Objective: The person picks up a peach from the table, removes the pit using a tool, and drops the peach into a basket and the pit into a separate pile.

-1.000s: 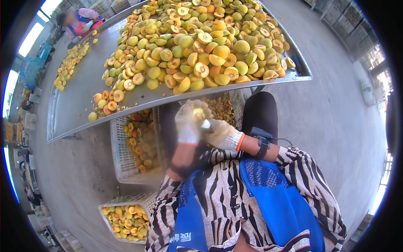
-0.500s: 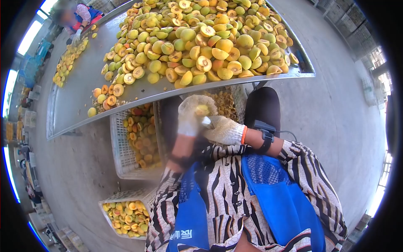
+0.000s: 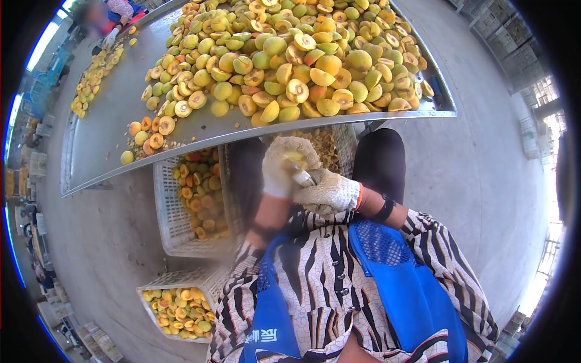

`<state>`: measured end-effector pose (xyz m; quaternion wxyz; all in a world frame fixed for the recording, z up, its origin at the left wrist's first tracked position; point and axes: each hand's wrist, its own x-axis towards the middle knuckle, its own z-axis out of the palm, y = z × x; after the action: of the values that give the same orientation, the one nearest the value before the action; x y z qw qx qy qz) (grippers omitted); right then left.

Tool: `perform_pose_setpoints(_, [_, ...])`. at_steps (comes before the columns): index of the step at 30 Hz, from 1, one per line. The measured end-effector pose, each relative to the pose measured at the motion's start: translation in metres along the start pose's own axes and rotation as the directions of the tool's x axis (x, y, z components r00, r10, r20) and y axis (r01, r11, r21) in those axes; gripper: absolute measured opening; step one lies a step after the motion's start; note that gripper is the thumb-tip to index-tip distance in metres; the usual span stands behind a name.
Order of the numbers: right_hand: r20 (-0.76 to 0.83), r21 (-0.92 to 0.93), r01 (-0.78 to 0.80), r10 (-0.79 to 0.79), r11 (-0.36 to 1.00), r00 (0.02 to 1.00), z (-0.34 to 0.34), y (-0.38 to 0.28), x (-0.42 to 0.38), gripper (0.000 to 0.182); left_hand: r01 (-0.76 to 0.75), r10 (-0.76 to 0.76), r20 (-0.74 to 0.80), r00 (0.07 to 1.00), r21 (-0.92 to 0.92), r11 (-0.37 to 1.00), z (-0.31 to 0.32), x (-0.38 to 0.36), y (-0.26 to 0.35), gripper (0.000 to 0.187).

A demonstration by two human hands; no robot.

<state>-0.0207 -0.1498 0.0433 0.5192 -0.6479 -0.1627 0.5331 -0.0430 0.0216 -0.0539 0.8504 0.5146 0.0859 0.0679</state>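
Metal table: spans the upper part of the view, its raised near edge just beyond the hands
Fruit pile: halved and whole-looking pieces, yellow, green and orange, heaped over the table's middle and right; a smaller cluster lies near the left part of the near edge
Far side: another person's sleeve and gloved hand beside a strip of fruit pieces
Crates: a white crate of fruit left of the legs, a second crate of fruit below it, and a container of brownish-yellow pieces between the knees, partly hidden by the hands
In the way: the gloves cover much of the fruit piece and the near end of the tool
Tool: long axis slanting from the right hand up and left, far end toward the fruit piece
Fruit piece: yellow, blurred, above the lap, in the left palm; its axis cannot be told
Tool's look: pale, whitish, with a shine, type unclear
Left hand: gloved, fingers curled around the fruit piece
Right hand: gloved, clenched around the tool
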Motion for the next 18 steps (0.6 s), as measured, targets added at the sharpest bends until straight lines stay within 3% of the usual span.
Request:
perform_pose_setpoints(2, [-0.081,-0.169,-0.015,0.002,0.985,0.997,0.005,-0.005,0.005,0.027,0.082,-0.099,-0.062,0.993,-0.235,0.968,0.016,0.002,0.019,0.029])
perform_pose_setpoints(4, [-0.165,-0.533,0.257,-0.396,0.807,0.903,0.005,0.01,0.017,0.022,0.138,-0.227,-0.079,0.971,-0.592,0.794,0.034,0.006,0.039,0.036])
perform_pose_setpoints(5, [-0.143,-0.688,0.34,-0.579,0.641,0.802,0.008,0.016,0.02,0.022,0.129,-0.266,-0.154,0.952,-0.587,0.8,0.032,0.005,0.04,0.036])
perform_pose_setpoints(7, [-0.287,-0.686,0.126,-0.425,0.717,0.858,0.013,-0.009,0.009,0.023,0.109,-0.327,-0.291,0.899,-0.574,0.811,0.031,0.008,0.043,0.036])
perform_pose_setpoints(8, [-0.312,-0.696,0.059,-0.375,0.716,0.873,0.012,-0.018,0.004,0.023,0.019,-0.036,-0.324,0.945,-0.055,0.998,0.033,0.0,0.053,0.034])
perform_pose_setpoints(10, [-0.311,-0.712,-0.093,-0.194,0.696,0.931,0.0,-0.021,0.013,0.024,-0.133,0.065,-0.444,0.894,-0.124,0.983,0.013,-0.005,0.066,0.028])
perform_pose_setpoints(11, [-0.255,-0.758,-0.176,-0.037,0.628,0.966,-0.006,-0.035,0.012,0.023,-0.202,0.026,-0.518,0.855,-0.286,0.937,0.0,-0.008,0.075,0.025])
perform_pose_setpoints(12, [-0.215,-0.832,-0.213,0.056,0.513,0.975,-0.017,-0.023,0.016,0.024,-0.242,0.134,-0.593,0.794,-0.105,0.965,-0.023,-0.013,0.075,0.022])
perform_pose_setpoints(13, [-0.258,-0.85,-0.21,-0.034,0.484,0.966,-0.02,-0.004,0.02,0.026,-0.267,0.256,-0.641,0.724,0.082,0.96,-0.049,-0.016,0.078,0.021])
perform_pose_setpoints(14, [-0.3,-0.799,-0.171,-0.135,0.577,0.944,-0.025,0.016,0.024,0.028,-0.167,0.599,-0.501,0.625,0.663,0.73,-0.071,-0.021,0.095,0.023])
perform_pose_setpoints(15, [-0.281,-0.795,-0.216,-0.028,0.568,0.959,-0.02,-0.008,0.019,0.03,0.028,0.787,-0.196,0.586,0.975,0.221,-0.091,-0.027,0.109,0.027])
perform_pose_setpoints(17, [-0.307,-0.768,-0.233,-0.024,0.597,0.951,-0.021,0.012,0.028,0.029,0.316,0.768,-0.289,0.572,0.941,0.12,-0.107,-0.029,0.146,0.037])
perform_pose_setpoints(18, [-0.292,-0.744,-0.191,-0.054,0.641,0.955,-0.021,0.012,0.03,0.029,0.331,0.779,-0.271,0.565,0.94,0.086,-0.127,-0.02,0.155,0.037])
